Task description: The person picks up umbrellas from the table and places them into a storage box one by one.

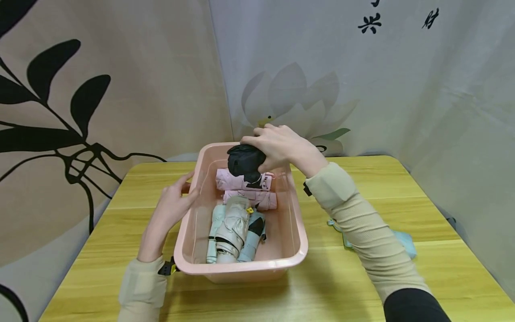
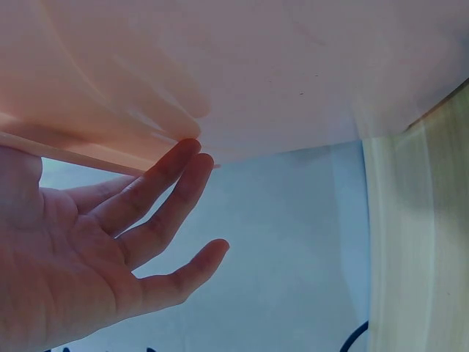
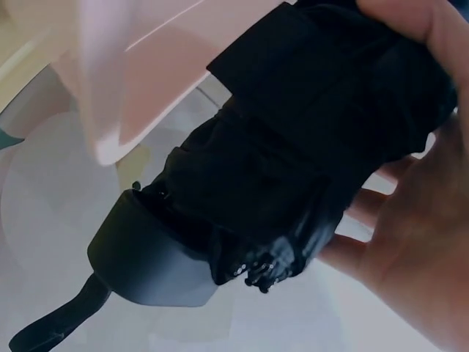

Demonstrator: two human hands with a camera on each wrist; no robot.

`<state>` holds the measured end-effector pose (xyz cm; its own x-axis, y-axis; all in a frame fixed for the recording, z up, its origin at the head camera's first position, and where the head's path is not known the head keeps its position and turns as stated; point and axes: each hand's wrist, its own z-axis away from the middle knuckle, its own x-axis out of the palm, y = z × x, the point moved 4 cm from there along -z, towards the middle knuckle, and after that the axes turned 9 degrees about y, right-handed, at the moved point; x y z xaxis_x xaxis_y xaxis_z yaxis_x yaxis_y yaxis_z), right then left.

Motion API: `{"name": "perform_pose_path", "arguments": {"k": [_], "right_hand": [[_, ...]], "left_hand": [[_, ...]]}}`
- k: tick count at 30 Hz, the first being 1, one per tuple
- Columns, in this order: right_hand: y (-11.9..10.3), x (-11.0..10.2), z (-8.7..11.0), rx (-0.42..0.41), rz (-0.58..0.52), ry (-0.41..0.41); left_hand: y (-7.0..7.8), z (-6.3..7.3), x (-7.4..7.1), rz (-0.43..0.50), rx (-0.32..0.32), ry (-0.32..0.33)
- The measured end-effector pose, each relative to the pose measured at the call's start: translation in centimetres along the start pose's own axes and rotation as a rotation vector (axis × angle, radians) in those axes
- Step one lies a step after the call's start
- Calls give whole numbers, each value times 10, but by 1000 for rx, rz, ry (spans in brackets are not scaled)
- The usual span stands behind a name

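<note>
A black folding umbrella [image 1: 246, 159], with a smooth handle and wrist strap in the right wrist view, is gripped by my right hand [image 1: 277, 145] above the far end of a pink plastic tub [image 1: 241, 267]. My left hand [image 1: 174, 203] holds the tub's left rim, thumb on top and fingertips against the outer wall in the left wrist view. Inside the tub, two rolled pink umbrellas [image 1: 257, 200] lie crosswise. Nearer, a white rolled umbrella [image 1: 233, 228] lies lengthwise between a pale mint one [image 1: 216, 232] and a light blue one [image 1: 253, 237].
The tub stands on a wood-grain table [image 1: 120, 250]. At right, partly behind the right forearm, lies a light blue item [image 1: 405, 243] whose kind I cannot tell. A printed cloth curtain [image 1: 161, 89] hangs behind the table.
</note>
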<state>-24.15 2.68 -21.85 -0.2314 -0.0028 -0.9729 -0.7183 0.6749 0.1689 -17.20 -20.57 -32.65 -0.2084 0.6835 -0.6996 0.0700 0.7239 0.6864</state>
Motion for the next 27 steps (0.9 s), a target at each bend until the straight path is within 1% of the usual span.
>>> {"name": "perform_pose_path", "arguments": {"k": [5,14,27], "right_hand": [[-7,1,-10,-13,-13,-26],[-16,4,-26,-31,-32,-80],[-28,17,-47,-24,-101,-134]], "left_hand": [[1,0,0,1,-17,-6],[3,1,1,-14,-7,2],[3,2,1,-7,-2,9]]}}
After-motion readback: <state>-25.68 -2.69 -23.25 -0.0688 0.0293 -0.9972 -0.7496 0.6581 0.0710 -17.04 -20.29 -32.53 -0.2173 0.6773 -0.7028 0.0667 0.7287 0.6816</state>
